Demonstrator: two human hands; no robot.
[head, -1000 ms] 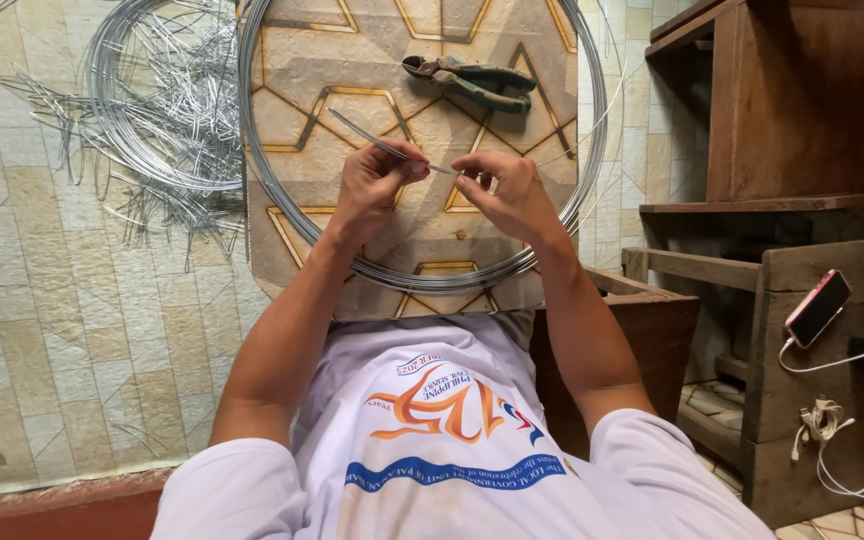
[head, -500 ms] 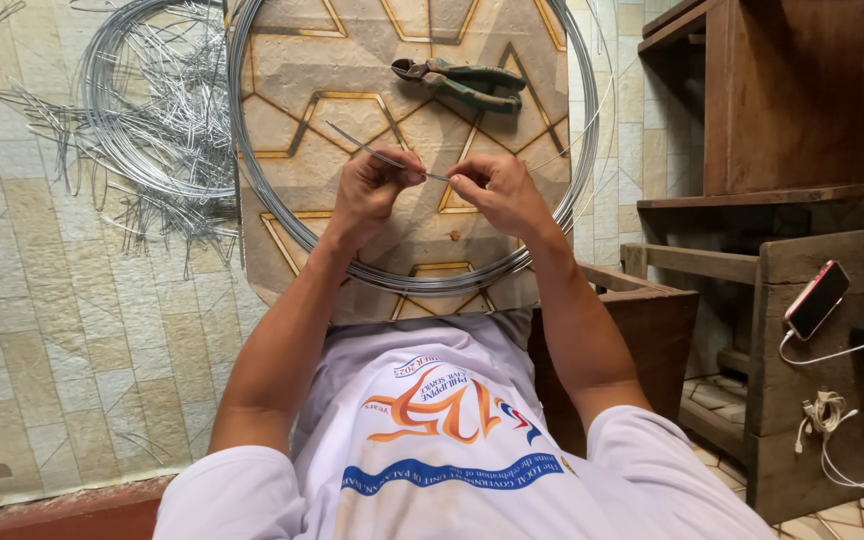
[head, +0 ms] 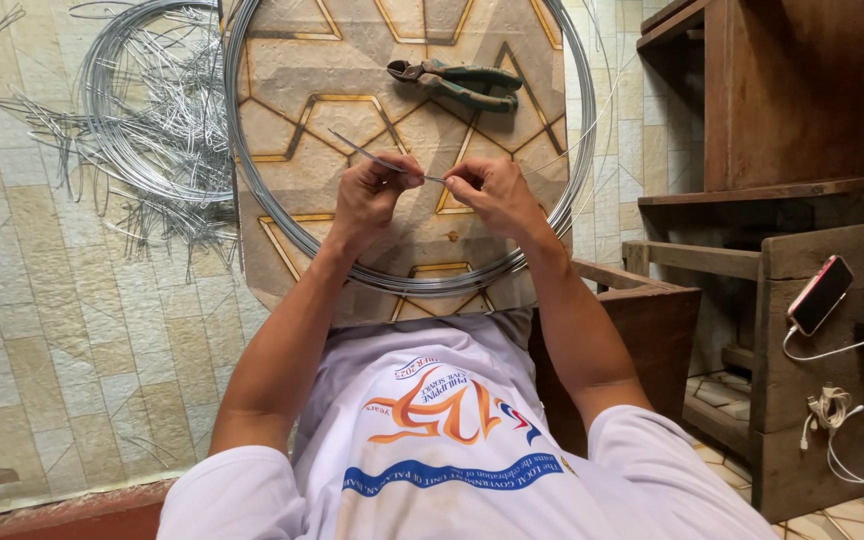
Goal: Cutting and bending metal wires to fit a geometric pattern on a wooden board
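A: Wire piece (head: 377, 160), short, grey, straight. Location: held above the patterned board (head: 292, 90), between both hands, inside the big wire coil (head: 252, 200) that rings the board.

B: Long axis?

A: Runs from upper left down to lower right. Free end points away toward the upper left; the near end passes through the left hand (head: 370, 196) and reaches the right hand (head: 487, 190).

B: Which hand is nearer to it?

A: Both are touching it. Left hand carries most of its length; right hand meets only the tip. The two hands sit just beside each other, knuckles nearly meeting.

B: State of the fingers?

A: Left fingers (head: 407, 181) narrow, pinched on the wire. Right fingers (head: 460, 174) likewise narrow, closed on the wire's end. Exact pad contact too small to tell.

B: Pose of the arms?

A: Both forearms reach forward from the body and converge, wrists bent slightly inward, hands raised over the board's middle.

B: Other entries nearby?

A: Green-handled pliers (head: 457, 82) lying on the board, beyond the hands, apart from them. Loose wire bundle (head: 142, 120) with cut lengths on the tiled floor (head: 42, 330), left of the board.
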